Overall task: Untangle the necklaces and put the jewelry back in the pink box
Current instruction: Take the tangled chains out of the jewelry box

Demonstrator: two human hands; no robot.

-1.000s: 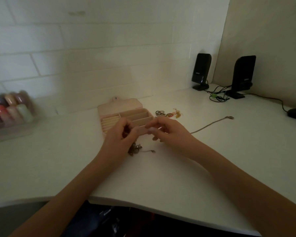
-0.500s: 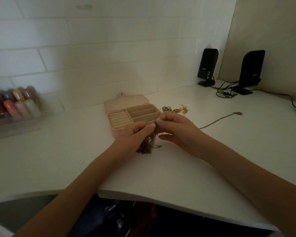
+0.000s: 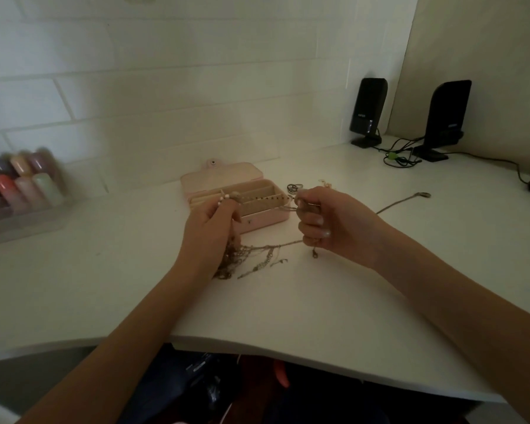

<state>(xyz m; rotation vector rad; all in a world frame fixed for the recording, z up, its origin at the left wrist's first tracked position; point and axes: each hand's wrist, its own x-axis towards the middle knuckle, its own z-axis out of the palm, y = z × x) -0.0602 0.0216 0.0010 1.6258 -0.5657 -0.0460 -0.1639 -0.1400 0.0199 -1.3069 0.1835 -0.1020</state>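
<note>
The pink box point(image 3: 257, 223) lies open on the white desk, its lid flat behind it. Just in front of it my left hand point(image 3: 210, 231) pinches a beaded strand, and a tangled clump of necklaces point(image 3: 245, 258) hangs from it down to the desk. My right hand point(image 3: 331, 221) grips the other ends of the chains. One thin beaded chain point(image 3: 266, 197) stretches taut between the two hands above the box. A separate chain point(image 3: 401, 201) lies on the desk to the right, and small rings point(image 3: 294, 187) lie behind my right hand.
Two black speakers point(image 3: 367, 111) point(image 3: 444, 117) with cables point(image 3: 398, 159) stand at the back right. A clear organizer of coloured bottles point(image 3: 19, 191) sits at the far left. The desk's curved front edge point(image 3: 257, 347) runs below my forearms.
My hands have drawn apart, lifting and stretching the tangle out; before, they were close together over the bunched clump. The view has also shifted closer.
</note>
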